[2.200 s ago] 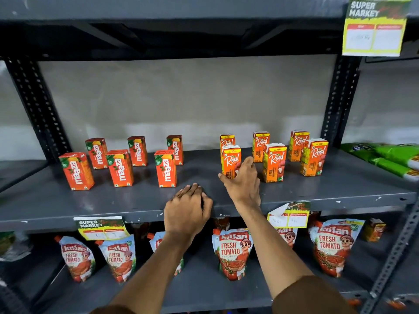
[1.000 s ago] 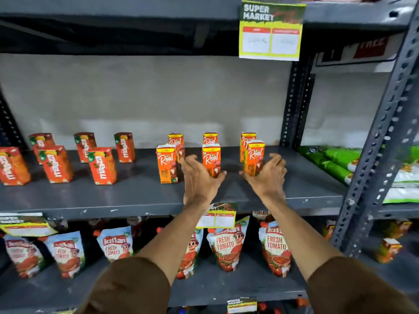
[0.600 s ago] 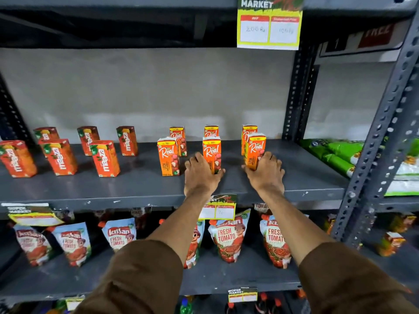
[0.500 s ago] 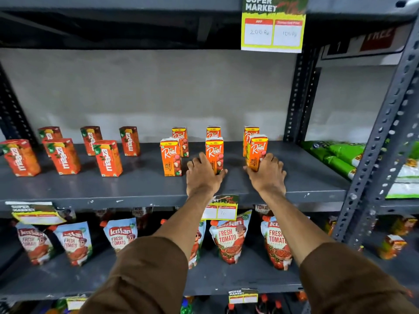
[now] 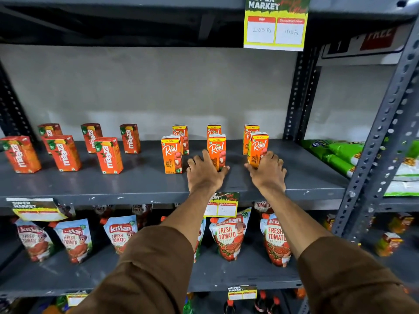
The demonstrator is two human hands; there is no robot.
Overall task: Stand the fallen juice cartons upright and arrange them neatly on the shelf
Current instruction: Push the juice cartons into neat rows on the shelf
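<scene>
Orange Real juice cartons stand upright in two rows of three on the grey shelf (image 5: 136, 184). My left hand (image 5: 205, 173) is closed around the base of the middle front Real carton (image 5: 217, 146), thumb on its right side. My right hand (image 5: 269, 171) grips the base of the right front Real carton (image 5: 259, 145), which leans slightly left. The left front Real carton (image 5: 171, 152) stands free. Behind them are three more Real cartons (image 5: 213, 129). Several red Maaza cartons (image 5: 108, 155) stand upright to the left.
Tomato ketchup pouches (image 5: 226, 236) line the shelf below. Green packets (image 5: 335, 155) lie on the neighbouring shelf to the right, past a perforated steel post (image 5: 374, 159). A yellow price tag (image 5: 275, 26) hangs from the shelf above.
Both hands moved right from the shelf's front edge to the Real cartons and closed on the bases of the middle and right front cartons. In the last half second they barely moved.
</scene>
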